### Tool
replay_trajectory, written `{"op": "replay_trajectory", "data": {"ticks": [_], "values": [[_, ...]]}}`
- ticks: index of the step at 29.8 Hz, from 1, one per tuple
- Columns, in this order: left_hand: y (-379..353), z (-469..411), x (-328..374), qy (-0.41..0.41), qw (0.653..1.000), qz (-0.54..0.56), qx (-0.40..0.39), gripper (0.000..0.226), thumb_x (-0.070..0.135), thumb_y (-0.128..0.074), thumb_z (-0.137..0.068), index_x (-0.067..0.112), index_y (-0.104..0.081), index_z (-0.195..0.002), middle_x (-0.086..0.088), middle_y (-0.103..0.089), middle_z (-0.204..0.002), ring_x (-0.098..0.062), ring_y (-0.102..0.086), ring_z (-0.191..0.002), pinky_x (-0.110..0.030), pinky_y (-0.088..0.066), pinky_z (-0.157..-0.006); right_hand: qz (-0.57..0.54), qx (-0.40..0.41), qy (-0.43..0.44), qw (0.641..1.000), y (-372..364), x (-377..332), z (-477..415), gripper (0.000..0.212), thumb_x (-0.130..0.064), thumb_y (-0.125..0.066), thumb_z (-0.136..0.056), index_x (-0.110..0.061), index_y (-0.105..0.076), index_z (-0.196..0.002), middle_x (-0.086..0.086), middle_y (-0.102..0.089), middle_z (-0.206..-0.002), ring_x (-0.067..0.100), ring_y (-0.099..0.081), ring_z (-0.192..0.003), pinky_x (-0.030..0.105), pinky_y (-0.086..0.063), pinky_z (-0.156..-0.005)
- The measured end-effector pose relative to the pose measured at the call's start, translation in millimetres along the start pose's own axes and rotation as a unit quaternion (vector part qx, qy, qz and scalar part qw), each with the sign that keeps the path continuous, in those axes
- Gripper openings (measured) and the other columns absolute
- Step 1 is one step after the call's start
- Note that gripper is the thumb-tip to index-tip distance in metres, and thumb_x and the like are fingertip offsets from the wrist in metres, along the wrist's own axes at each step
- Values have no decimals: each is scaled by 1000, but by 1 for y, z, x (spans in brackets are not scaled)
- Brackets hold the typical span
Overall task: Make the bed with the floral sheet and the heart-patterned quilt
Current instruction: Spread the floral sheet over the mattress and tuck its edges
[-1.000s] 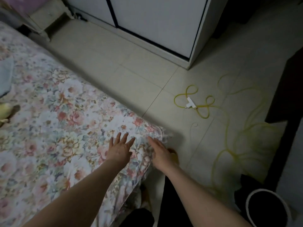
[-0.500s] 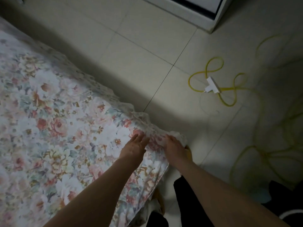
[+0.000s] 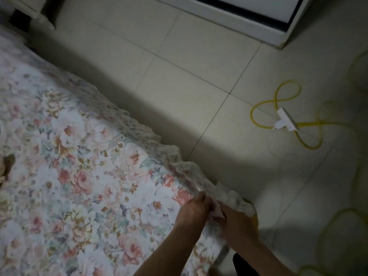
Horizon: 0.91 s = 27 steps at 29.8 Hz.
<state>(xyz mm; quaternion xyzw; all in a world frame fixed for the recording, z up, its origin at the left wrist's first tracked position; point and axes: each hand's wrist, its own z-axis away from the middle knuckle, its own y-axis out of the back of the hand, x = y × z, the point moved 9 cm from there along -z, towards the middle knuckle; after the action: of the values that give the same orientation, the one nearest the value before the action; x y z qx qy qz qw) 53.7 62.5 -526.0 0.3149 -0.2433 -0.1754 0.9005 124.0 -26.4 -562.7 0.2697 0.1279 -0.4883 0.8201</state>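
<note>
Head view: 1 s ago both hands lay flat on the pink-and-white floral cotton sheet (image 3: 79, 156) with fingers spread. Now left hand (image 3: 194, 210) and right hand (image 3: 237, 222) sit just beside each other at the bed corner, fingers (image 3: 202, 198) curled, pinching the sheet's lace frill. Likely pulling the corner taut, so the sheet stage is nearly done. Heart-patterned quilt not in view. Only container: white wardrobe (image 3: 219, 22), well beyond the bed corner, contents hidden.

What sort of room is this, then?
Most likely a home bedroom: a bed covered with a floral sheet, whose corner the left hand and right hand grip, a white wardrobe standing on the tiled floor, and a yellow cable lying loose there.
</note>
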Motion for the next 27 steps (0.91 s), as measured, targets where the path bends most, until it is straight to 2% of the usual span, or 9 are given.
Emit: {"op": "replay_trajectory", "data": {"ticks": [3, 5, 7, 10, 13, 16, 20, 24, 27], "values": [[9, 12, 2, -27, 995, 74, 56, 21, 19, -62, -81, 18, -63, -102, 2, -58, -99, -10, -63, -65, -16, -46, -52, 57, 85, -4, 995, 22, -1, 20, 25, -41, -39, -100, -29, -47, -121, 3, -63, -112, 25, -58, -108, 33, -39, -75], [-21, 23, -3, -54, 993, 91, 51, 47, 14, -55, -91, 19, -48, -138, -1, -43, -143, -2, -57, -108, -8, -45, -81, 71, 126, -35, 989, 24, 8, 16, 25, -41, -44, -99, -26, -48, -118, 6, -61, -111, 30, -56, -109, 36, -42, -77], [-44, 36, -11, -56, 997, 43, 38, 81, 5, -63, -86, 22, -23, -154, -5, -16, -161, -6, -38, -134, -9, -31, -101, 67, 160, -38, 984, 25, 11, 3, 20, -37, -57, -94, -20, -53, -103, 9, -64, -100, 35, -57, -100, 37, -43, -71], [-49, 41, -20, -29, 995, 11, 91, 94, 25, -84, -69, 9, -35, -148, -14, -31, -152, -29, -38, -138, -42, -42, -109, 78, 216, -13, 973, 36, 15, -16, 34, -21, -84, -70, -17, -52, -81, 11, -60, -82, 35, -58, -79, 38, -46, -62], [-76, 41, -30, 43, 995, -80, 29, 115, 69, -69, -65, 7, -27, -152, -21, -25, -158, -39, -20, -147, -64, -21, -110, 170, 290, 42, 941, 40, 5, -15, 35, -24, -60, -80, -14, -62, -113, 13, -60, -107, 36, -60, -95, 41, -52, -74], [-94, 39, -41, 102, 991, -88, 24, 125, 81, -51, -61, 4, -18, -153, -26, -16, -159, -46, -18, -146, -72, -16, -108, 224, 207, 138, 942, -12, -19, -16, 55, -34, -42, -87, -17, -53, -139, 13, -52, -141, 32, -52, -127, 43, -50, -98], [-114, 7, -56, 108, 990, -81, 46, 161, 76, -79, -35, 9, 4, -156, -23, 11, -160, -44, 9, -148, -73, 2, -110, 230, 113, 126, 958, -62, -3, -51, 68, -49, -24, -96, -16, -26, -155, 6, -21, -162, 25, -20, -149, 43, -32, -115], [-115, 11, -55, 172, 983, -59, 14, 144, 84, -66, -56, 14, 21, -148, -20, 43, -149, -43, 38, -138, -74, 7, -108, 243, 93, 111, 959, -63, 2, -48, 72, -51, -29, -92, -11, -32, -152, 11, -42, -152, 27, -44, -138, 45, -48, -102], [-130, 11, -53, 176, 975, -96, -92, 129, 84, -44, -76, 17, 55, -122, -17, 67, -123, -40, 59, -117, -71, 27, -101, 263, 66, 106, 957, -63, 0, -50, 70, -49, -35, -86, -8, -38, -143, 15, -55, -140, 30, -58, -125, 47, -52, -94]]}}
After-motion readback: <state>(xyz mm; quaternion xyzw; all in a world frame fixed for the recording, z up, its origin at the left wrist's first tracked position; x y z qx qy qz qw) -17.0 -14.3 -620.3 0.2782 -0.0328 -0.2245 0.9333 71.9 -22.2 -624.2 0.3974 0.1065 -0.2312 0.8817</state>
